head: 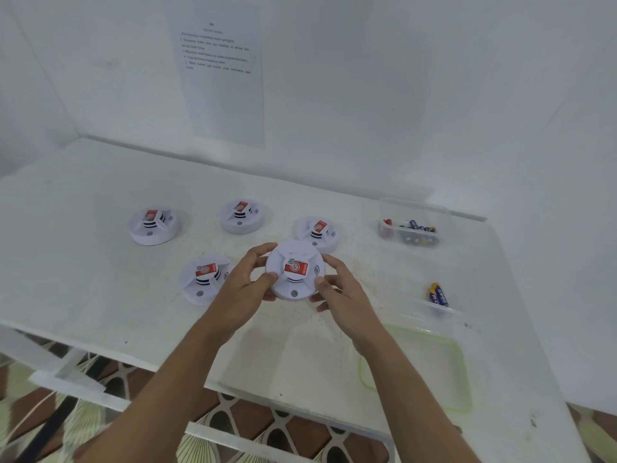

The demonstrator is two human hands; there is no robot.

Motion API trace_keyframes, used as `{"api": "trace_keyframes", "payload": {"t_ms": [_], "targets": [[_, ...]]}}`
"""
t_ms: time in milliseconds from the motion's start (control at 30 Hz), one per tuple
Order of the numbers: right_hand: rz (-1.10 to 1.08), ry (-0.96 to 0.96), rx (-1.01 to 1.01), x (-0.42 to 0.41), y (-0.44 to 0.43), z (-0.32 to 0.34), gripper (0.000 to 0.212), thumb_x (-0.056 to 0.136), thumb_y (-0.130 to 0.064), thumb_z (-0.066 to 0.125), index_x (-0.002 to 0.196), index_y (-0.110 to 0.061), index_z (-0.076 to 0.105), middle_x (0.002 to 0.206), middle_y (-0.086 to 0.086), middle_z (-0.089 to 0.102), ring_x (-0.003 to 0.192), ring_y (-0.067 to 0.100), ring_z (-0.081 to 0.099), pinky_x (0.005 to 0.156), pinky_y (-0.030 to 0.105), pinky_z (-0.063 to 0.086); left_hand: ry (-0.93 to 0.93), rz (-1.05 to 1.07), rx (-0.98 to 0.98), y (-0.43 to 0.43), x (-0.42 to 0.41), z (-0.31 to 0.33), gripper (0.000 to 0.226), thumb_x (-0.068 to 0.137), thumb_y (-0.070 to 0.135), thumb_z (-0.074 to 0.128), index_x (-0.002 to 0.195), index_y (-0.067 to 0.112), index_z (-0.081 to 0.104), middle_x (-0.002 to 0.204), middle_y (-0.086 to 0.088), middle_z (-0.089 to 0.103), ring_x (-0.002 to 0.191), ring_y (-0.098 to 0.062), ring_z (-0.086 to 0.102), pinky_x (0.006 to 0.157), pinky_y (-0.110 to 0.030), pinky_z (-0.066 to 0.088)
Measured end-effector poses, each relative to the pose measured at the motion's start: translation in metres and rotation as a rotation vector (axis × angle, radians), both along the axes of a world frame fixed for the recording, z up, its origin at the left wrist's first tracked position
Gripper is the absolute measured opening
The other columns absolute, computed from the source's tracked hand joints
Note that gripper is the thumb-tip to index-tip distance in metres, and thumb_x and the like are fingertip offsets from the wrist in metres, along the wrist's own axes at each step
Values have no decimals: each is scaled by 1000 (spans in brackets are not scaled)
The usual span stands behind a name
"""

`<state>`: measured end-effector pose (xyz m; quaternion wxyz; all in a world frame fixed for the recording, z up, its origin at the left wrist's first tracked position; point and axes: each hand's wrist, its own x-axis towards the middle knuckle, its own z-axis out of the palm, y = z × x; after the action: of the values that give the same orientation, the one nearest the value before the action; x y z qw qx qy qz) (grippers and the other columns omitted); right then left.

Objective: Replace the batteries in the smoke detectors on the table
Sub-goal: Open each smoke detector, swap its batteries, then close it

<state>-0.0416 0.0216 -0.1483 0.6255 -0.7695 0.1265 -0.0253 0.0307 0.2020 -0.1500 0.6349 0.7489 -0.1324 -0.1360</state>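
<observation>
Batteries (438, 294) right of detectors (242, 216)

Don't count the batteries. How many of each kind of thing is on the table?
Round white plastic smoke detectors: 5
Clear plastic tubs: 2
Green-rimmed clear plastic lid: 1
Total: 8

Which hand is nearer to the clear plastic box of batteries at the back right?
Right. The right hand grips the white round smoke detector on the side toward the clear plastic box; the left hand grips the opposite side.
</observation>
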Motion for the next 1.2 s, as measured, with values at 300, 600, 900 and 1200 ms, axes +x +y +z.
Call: {"api": "trace_keyframes", "payload": {"t_ms": [300, 600, 900, 1200], "targets": [[7, -1, -11, -2, 1, 1, 38, 104, -28, 52, 140, -39, 46, 112, -4, 68, 85, 8, 70, 70, 19, 54, 0, -2, 17, 2, -1, -1, 41, 97, 20, 57, 133, 38, 49, 121, 10, 63, 101, -13, 67, 78, -32, 60], [13, 2, -17, 0, 5, 4, 36, 104, -30, 51, 137, -42, 46, 114, -5, 67, 90, 10, 69, 72, 21, 54, -7, 0, 19, 6, -1, 2, 39, 97, 20, 57, 130, 40, 50, 121, 11, 62, 100, -14, 67, 77, -32, 60], [14, 3, -22, -1, 6, 6, 34, 104, -28, 51, 134, -43, 46, 114, -6, 66, 92, 10, 69, 71, 19, 53, -10, -4, 11, 8, -1, 2, 41, 97, 18, 58, 131, 39, 50, 122, 10, 62, 100, -14, 68, 78, -34, 60], [0, 11, -17, -2, 4, 6, 39, 103, -23, 52, 137, -41, 48, 118, -6, 66, 91, 11, 70, 71, 20, 54, -28, -21, -2, 8, -2, 1, 44, 96, 16, 60, 134, 36, 49, 124, 14, 61, 98, -6, 69, 82, -37, 60]]}}
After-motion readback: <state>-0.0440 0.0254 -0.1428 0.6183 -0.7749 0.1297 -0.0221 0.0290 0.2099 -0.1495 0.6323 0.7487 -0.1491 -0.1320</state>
